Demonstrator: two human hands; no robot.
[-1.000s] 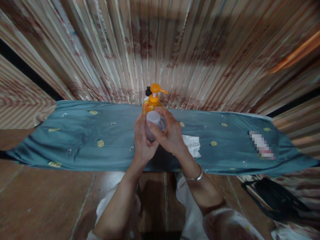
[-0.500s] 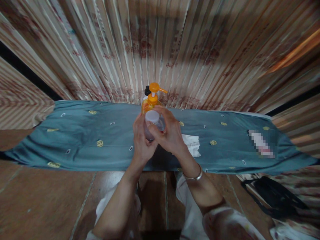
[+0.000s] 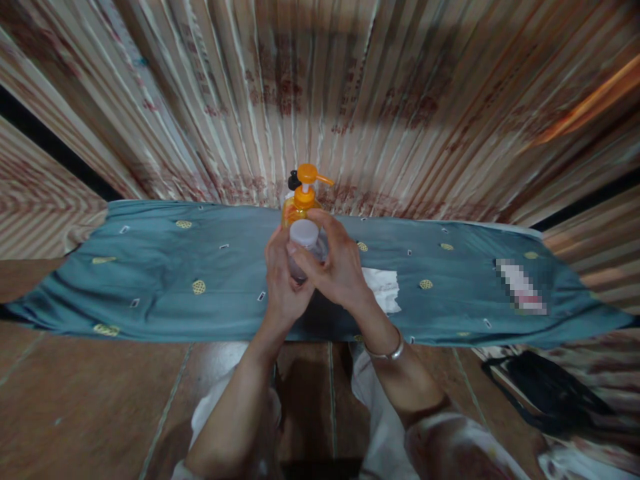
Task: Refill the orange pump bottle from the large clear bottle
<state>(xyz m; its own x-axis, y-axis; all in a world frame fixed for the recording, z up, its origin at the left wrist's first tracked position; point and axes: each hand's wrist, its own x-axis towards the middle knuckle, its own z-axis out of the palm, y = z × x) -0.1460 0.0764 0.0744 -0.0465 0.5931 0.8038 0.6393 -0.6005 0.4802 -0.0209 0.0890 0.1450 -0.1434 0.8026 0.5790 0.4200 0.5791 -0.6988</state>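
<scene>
Container (image 3: 297, 268): translucent, lidded, at the middle stretch of the cloth-covered surface, straight in front of the body, enclosed between two hands
Lid (image 3: 303, 232): pale, whitish, round, seated on top, with flat face turned up toward the viewer
Long axis: near upright, running from lid end above to base end below; slight tilt, if any, hard to judge from this height
Base: hidden behind fingers and palms; cannot tell whether resting on cloth or held just clear of it
Left hand (image 3: 287, 280): wrapped around the left side, fingers curled and grasping the container, wrist toward the near edge
Right hand (image 3: 343, 267): grasping the right side, thumb laid across the front to the lower left of the lid, forefinger arched past its far side
Bracelet (image 3: 389, 351): silver-coloured, on the right wrist
Pump bottle (image 3: 294, 212): amber body, orange pump head, upright just beyond the container, partly covered by it and by the hands, spout aimed to the right
Black cap (image 3: 293, 180): on a further bottle, mostly hidden behind the pump bottle
White paper (image 3: 384, 290): flat, ragged-edged, near the right wrist
Cloth (image 3: 225, 267): blue-green, with yellow pineapple-like motifs and small dark-and-white rectangles
Pixelated item (image 3: 521, 288): toward the right end of the cloth, detail obscured
Curtain (image 3: 310, 87): striped, pleated, beyond the far edge
Black bag (image 3: 545, 390): low on the right, beside the tiled floor (image 3: 115, 400)
</scene>
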